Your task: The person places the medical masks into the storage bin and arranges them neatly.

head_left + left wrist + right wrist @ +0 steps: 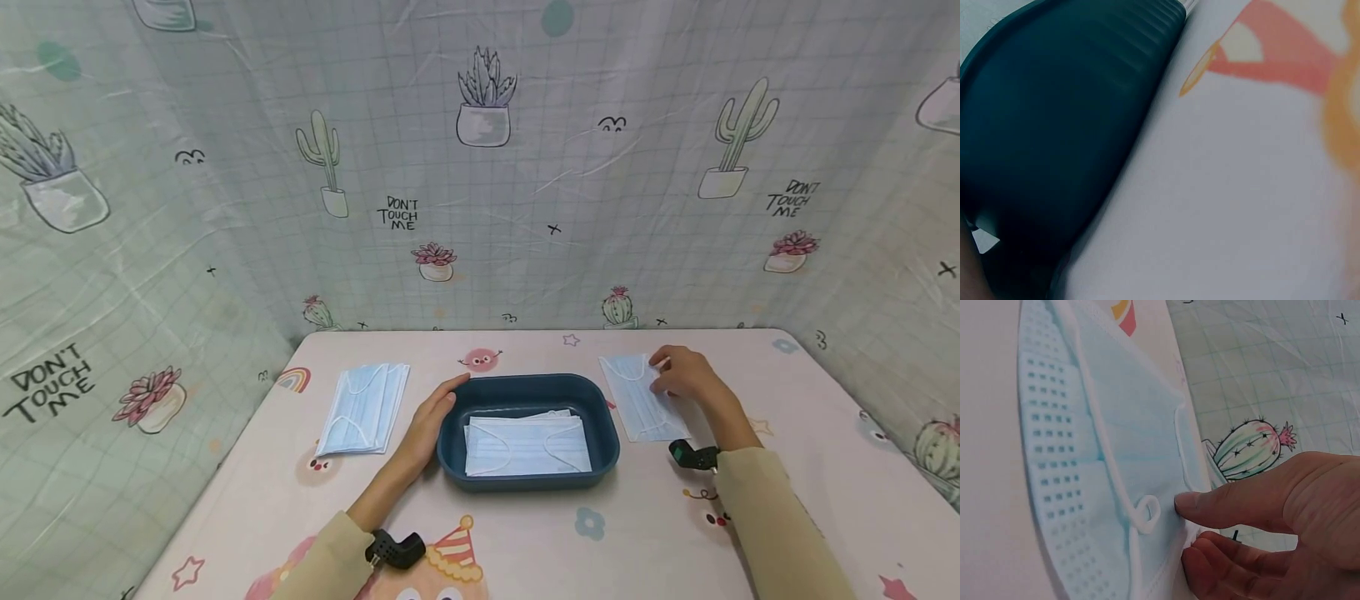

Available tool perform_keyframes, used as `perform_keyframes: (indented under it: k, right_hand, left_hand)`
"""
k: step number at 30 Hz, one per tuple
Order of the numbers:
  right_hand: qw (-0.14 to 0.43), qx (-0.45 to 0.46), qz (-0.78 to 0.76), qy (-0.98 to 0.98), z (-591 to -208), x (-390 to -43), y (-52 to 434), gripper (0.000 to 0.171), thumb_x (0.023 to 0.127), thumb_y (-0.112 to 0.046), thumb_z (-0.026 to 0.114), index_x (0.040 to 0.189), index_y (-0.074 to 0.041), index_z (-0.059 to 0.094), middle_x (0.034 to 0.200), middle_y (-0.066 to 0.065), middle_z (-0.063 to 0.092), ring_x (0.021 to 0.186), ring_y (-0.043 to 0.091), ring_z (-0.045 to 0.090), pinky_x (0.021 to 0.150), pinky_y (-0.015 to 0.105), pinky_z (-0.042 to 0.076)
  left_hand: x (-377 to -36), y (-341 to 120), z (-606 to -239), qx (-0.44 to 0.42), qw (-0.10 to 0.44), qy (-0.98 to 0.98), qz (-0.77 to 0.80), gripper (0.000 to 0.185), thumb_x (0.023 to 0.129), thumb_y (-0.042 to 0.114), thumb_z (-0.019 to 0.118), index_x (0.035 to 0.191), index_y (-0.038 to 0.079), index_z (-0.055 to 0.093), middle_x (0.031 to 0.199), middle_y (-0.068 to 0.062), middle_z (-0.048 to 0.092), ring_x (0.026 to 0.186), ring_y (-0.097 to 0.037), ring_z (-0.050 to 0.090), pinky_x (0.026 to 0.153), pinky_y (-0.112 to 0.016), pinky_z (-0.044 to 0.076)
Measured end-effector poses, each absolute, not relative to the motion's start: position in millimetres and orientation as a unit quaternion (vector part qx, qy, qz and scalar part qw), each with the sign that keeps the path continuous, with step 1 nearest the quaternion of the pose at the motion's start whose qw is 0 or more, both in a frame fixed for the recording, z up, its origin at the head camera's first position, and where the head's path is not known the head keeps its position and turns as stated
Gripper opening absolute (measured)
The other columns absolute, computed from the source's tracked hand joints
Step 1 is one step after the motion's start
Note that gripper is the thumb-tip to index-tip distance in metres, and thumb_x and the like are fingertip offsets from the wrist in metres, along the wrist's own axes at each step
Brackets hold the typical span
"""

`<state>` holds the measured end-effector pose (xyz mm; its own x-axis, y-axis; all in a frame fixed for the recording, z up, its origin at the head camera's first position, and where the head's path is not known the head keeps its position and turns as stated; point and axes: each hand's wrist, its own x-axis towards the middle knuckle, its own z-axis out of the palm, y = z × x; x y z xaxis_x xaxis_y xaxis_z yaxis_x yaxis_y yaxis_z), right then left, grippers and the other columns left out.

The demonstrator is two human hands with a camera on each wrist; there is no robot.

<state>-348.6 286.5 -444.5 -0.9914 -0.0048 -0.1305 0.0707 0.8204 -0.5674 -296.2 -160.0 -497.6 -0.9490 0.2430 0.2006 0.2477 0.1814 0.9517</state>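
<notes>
A dark blue plastic bin [527,482] stands mid-table with several light-blue face masks [525,446] lying in it, white ear loops on top. At its left end my left hand [429,421] holds the rim, thumb at the edge and fingers along the outer wall. The left wrist view shows the bin's side [1054,125] close up and only a sliver of the hand. To the right of the bin lies a face mask [633,398]; my right hand [686,373] pinches its edge. In the right wrist view, the thumb [1229,503] is over this mask [1141,437], with curled fingers below.
A fanned stack of face masks [365,408] lies left of the bin. The pale table cover [525,550] has cartoon prints. A cactus-patterned curtain [555,250] surrounds the back and sides of the table. Each wrist carries a small black camera.
</notes>
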Motion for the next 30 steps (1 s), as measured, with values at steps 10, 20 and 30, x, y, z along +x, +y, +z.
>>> perform_keyframes:
  k: [10, 20, 30]
  right_hand:
    - [0.055, 0.021, -0.287, 0.956, -448.0, -346.5, 280.1, 0.044, 0.085, -0.005, 0.075, 0.124, 0.007, 0.060, 0.116, 0.031, 0.063, 0.091, 0.033, 0.062, 0.068, 0.027, 0.056]
    - [0.047, 0.018, -0.276, 0.960, -447.0, -344.6, 277.9, 0.040, 0.086, -0.005, 0.072, 0.123, 0.007, 0.061, 0.115, 0.031, 0.063, 0.093, 0.036, 0.062, 0.076, 0.036, 0.057]
    - [0.044, 0.019, -0.279, 0.959, -443.6, -345.0, 278.0, 0.039, 0.088, -0.005, 0.069, 0.125, 0.007, 0.061, 0.118, 0.032, 0.061, 0.097, 0.038, 0.060, 0.081, 0.040, 0.059]
  left_hand:
    - [-292.3, -160.6, -496.6, -0.155, -0.005, -0.769, -0.621, 0.043, 0.112, 0.028, 0.034, 0.152, 0.023, 0.051, 0.162, -0.001, 0.046, 0.157, -0.024, 0.032, 0.131, -0.052, 0.017]
    - [-294.3, -160.2, -498.5, -0.156, -0.001, -0.771, -0.617, 0.043, 0.112, 0.028, 0.034, 0.152, 0.022, 0.051, 0.161, -0.002, 0.047, 0.157, -0.024, 0.033, 0.131, -0.052, 0.017]
    - [-294.8, -159.3, -495.1, -0.159, 0.002, -0.773, -0.614, 0.043, 0.112, 0.028, 0.034, 0.152, 0.022, 0.051, 0.161, -0.001, 0.048, 0.156, -0.023, 0.034, 0.131, -0.052, 0.018]
